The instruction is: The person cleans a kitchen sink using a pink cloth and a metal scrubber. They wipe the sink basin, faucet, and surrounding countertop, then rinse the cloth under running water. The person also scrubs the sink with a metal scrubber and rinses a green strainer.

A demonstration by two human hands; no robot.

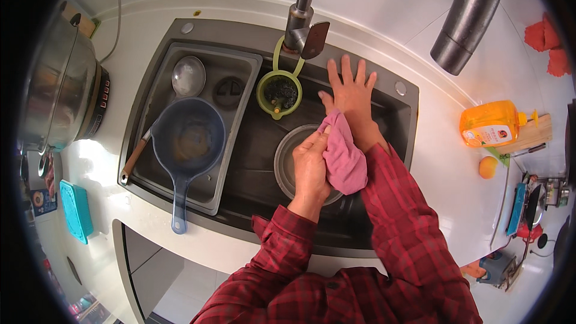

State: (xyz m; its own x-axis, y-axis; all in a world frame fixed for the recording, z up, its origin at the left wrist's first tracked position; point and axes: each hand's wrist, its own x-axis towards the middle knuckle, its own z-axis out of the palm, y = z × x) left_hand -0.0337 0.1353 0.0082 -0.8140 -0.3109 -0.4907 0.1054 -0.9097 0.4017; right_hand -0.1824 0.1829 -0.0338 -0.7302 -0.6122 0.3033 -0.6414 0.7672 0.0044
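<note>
My left hand point(310, 164) grips a bunched pink cloth point(345, 157) over the sink's right basin point(252, 180). Against the cloth's upper edge lies the wrist of my right hand point(353, 94); its fingers are spread, with nothing in them, and reach over the sink's back rim. Beneath my left hand a round metal pan or bowl point(284, 162) is partly hidden. A green strainer cup point(279, 94) with dark wet scraps hangs below the faucet point(299, 27). In the left tray point(216, 204) are a blue plastic ladle point(189, 135) and a metal ladle point(189, 76).
An orange dish soap bottle point(488, 123) and a yellow-orange fruit point(488, 167) are on the right counter. To the left stand a large pot with a clear lid point(63, 81) and a turquoise box point(75, 211). A thick metal pipe point(468, 22) juts in at upper right.
</note>
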